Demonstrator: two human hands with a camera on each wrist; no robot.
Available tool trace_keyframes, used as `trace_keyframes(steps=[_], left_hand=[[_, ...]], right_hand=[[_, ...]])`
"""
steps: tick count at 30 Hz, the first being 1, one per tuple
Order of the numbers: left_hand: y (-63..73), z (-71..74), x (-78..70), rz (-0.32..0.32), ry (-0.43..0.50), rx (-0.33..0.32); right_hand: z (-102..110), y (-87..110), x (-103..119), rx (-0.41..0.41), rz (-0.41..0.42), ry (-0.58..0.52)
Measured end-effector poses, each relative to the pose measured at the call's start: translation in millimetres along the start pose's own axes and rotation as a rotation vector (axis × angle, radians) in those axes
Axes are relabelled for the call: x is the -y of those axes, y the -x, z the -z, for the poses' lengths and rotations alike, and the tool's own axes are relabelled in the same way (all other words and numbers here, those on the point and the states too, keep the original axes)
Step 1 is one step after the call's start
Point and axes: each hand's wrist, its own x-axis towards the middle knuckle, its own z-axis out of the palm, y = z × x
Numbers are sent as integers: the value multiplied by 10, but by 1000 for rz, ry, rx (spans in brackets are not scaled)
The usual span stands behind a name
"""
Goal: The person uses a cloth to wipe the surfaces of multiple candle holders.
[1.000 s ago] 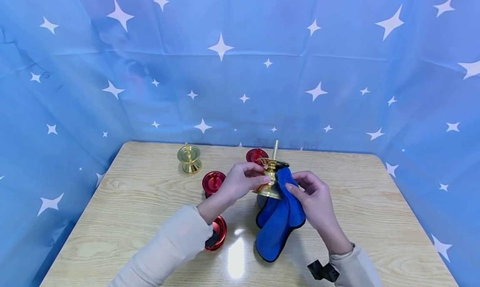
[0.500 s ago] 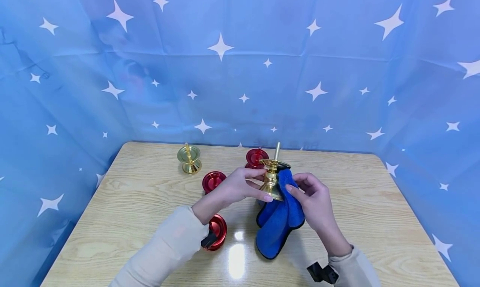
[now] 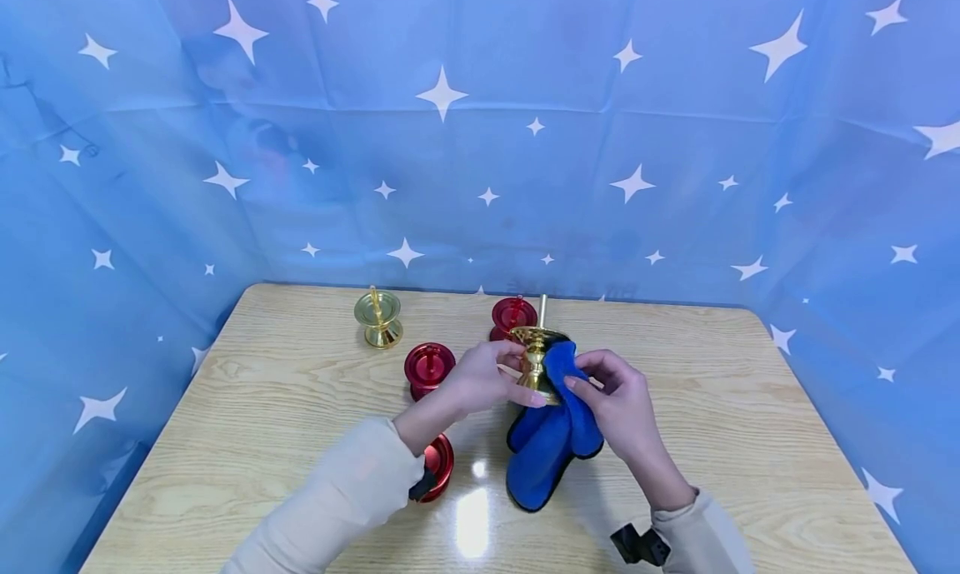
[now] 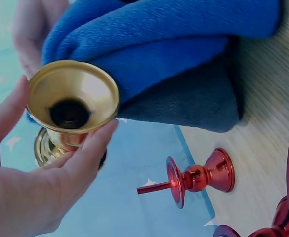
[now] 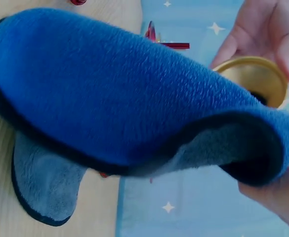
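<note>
A gold candlestick (image 3: 534,359) with a spike on top is held above the table, nearly upright. My left hand (image 3: 477,380) grips its stem and foot from the left. In the left wrist view the hollow underside of its base (image 4: 97,81) faces the camera, dark in the middle, between the thumb and fingers. My right hand (image 3: 621,397) pinches a blue cloth (image 3: 553,445) and holds it against the candlestick's right side. The cloth hangs down in folds; the right wrist view shows its dark edging and grey underside (image 5: 45,177). It hides part of the candlestick.
Behind the held candlestick stands a red candlestick (image 3: 513,316). Another red one (image 3: 429,366) is left of my left hand, and a third (image 3: 440,466) is partly hidden by my left forearm. A second gold candlestick (image 3: 378,314) stands at the back left of the wooden table (image 3: 262,407).
The gold candlestick has come down slightly, with the cloth following. My left hand's thumb has shifted lower, to the candlestick's foot. My right hand has moved a little left.
</note>
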Motion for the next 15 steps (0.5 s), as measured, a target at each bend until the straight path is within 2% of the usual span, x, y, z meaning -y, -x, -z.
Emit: trace_keyframes(steps=[4, 7, 10, 15], left_hand=[[-1, -30, 0, 14, -98, -21], [5, -23, -8, 19, -86, -5], [18, 15, -23, 13, -9, 27], [48, 119, -70, -1, 174, 119]], right_hand=[[-11, 28, 53, 29, 106, 24], [-13, 43, 78, 64, 215, 53], [-3, 42, 78, 80, 266, 66], [23, 19, 26, 49, 202, 6]])
